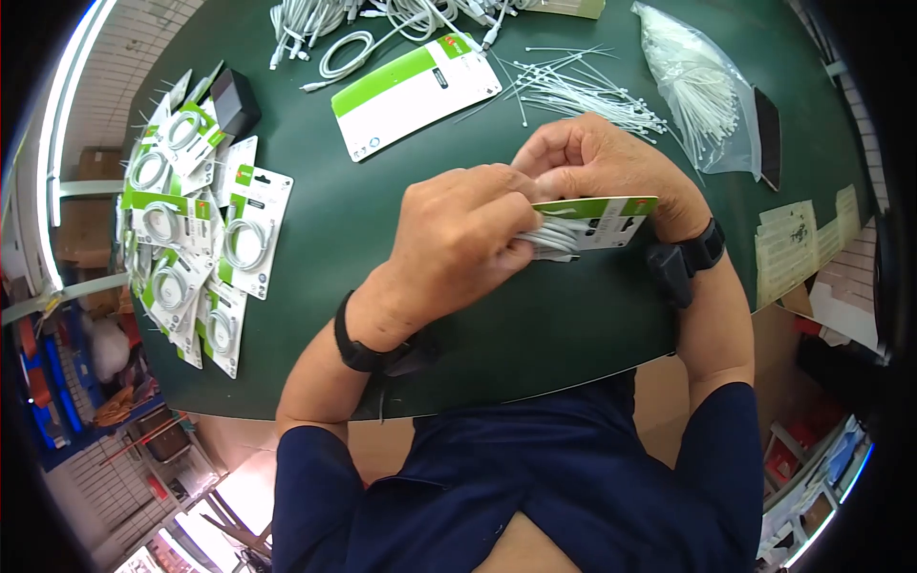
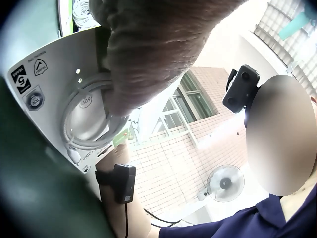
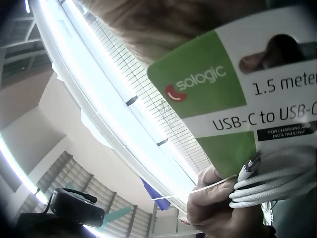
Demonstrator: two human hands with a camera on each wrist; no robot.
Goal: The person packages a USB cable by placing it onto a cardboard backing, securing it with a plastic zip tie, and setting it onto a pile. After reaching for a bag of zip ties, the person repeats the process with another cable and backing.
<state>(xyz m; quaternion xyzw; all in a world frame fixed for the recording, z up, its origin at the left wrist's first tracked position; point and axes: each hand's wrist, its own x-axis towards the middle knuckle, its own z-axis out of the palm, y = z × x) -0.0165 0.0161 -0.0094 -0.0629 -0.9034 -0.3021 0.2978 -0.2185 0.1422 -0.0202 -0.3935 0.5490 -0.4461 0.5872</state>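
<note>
The coiled cable [image 1: 564, 237] is pinched against its card [image 1: 604, 229] over the worktop [image 1: 353, 215] by the left hand [image 1: 458, 224]; the right hand's [image 1: 616, 167] grip can't be made out tbh; probably light and springy, best held across the middle, as card's easily creased.

A dark green table [image 1: 334, 229]; on it, piled carded cables [image 1: 158, 222], a flat card [image 1: 415, 107], bundled white cables [image 1: 346, 55], loose zip ties [image 1: 583, 93] and a tie-filled plastic bag [image 1: 702, 95].
</note>
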